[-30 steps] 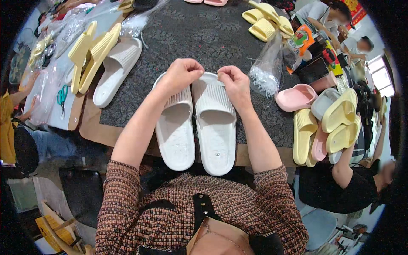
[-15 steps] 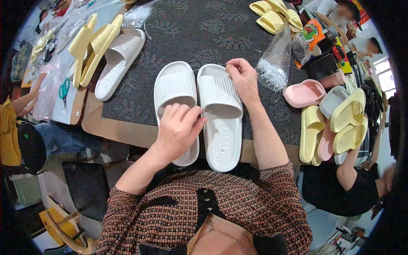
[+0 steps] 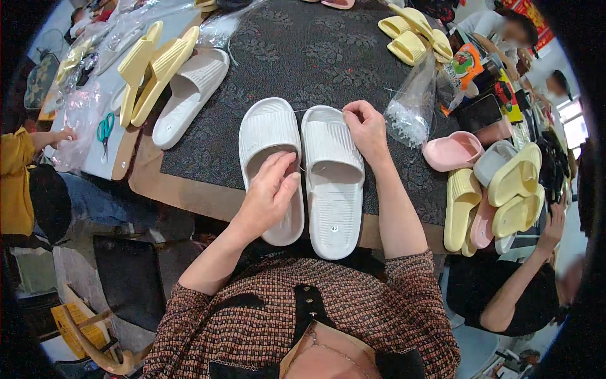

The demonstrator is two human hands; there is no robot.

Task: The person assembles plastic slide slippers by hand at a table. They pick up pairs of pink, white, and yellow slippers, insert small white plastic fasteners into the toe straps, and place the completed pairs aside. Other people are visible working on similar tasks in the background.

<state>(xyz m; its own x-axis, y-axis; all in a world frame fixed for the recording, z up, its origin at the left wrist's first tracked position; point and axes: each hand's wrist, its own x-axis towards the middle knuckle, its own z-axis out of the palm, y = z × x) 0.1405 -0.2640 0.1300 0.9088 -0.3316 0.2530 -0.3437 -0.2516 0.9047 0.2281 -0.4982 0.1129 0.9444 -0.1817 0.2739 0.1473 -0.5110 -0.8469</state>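
Two light grey slide slippers lie side by side, toes away from me: a left slipper [image 3: 271, 129] and a right slipper [image 3: 336, 218]. Over the foot opening of the left one is my left hand [image 3: 268, 192], its fingers stretched out and the thumb apart, holding nothing. My right hand [image 3: 367, 131] pinches at the toe of the right slipper. A thin clear strand [image 3: 304, 110] runs between the toes toward these fingertips. Another short strand [image 3: 303, 169] shows between the slippers near the straps.
Yellow slippers [image 3: 163, 76] and a grey slipper [image 3: 192, 91] lie at left, near green-handled scissors [image 3: 105, 129]. At right are a bag of clear plastic fasteners [image 3: 409, 123], a pink clog [image 3: 451, 151] and several stacked slippers [image 3: 463, 199]. Other people sit at both sides.
My left hand has loosened its pinch between the slippers, and its fingers have straightened over the left slipper. The right hand keeps its pinch at the toe. The view has shifted slightly.
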